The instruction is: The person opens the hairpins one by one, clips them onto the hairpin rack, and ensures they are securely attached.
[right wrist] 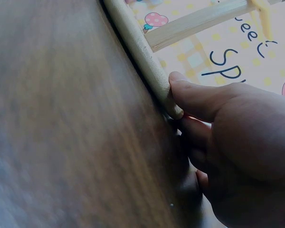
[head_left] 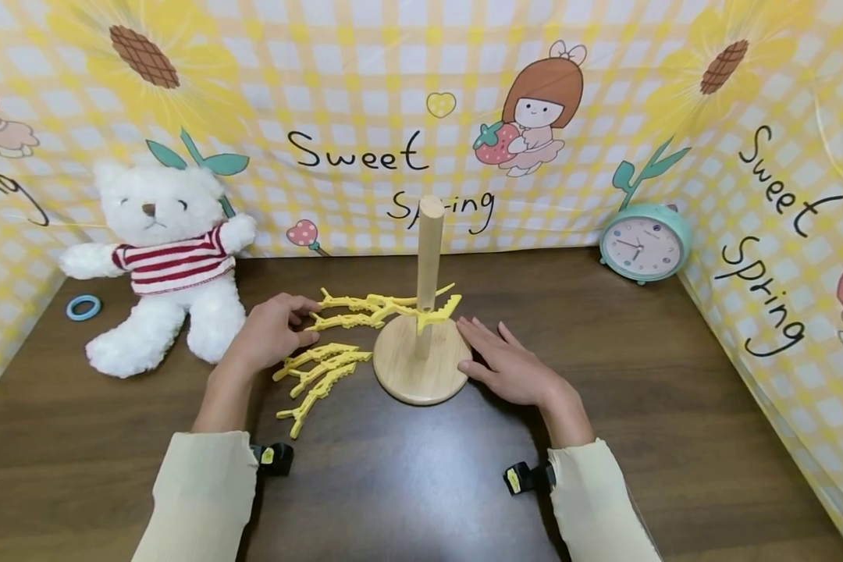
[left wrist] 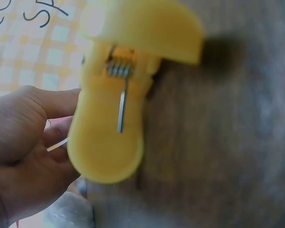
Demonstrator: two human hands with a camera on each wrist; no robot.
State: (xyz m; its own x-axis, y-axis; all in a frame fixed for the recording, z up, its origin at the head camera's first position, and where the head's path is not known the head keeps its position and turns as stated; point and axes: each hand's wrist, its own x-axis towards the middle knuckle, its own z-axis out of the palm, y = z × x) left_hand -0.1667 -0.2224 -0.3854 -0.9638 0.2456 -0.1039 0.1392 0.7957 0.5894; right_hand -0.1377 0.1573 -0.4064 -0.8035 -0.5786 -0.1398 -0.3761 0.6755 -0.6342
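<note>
A round wooden base point(head_left: 393, 375) carries an upright wooden post point(head_left: 431, 242). Around the post sits a yellow alligator hair clip point(head_left: 441, 314). My left hand point(head_left: 270, 332) is at the tail ends of two more yellow hair clips point(head_left: 347, 319), its thumb and fingertips apart around them. Close to the left wrist camera, a yellow clip point(left wrist: 104, 156) with a metal spring covers part of that hand. My right hand point(head_left: 509, 363) rests at the right side of the base, fingers extended; its thumb point(right wrist: 194, 97) presses on the rim.
Several yellow hair clips point(head_left: 319, 378) lie fanned beside the left forearm. A white teddy bear point(head_left: 158, 207) in a striped shirt sits at the back left, with a blue ring point(head_left: 83, 307) beside it. A green alarm clock point(head_left: 644, 243) stands by the patterned cloth at the back right.
</note>
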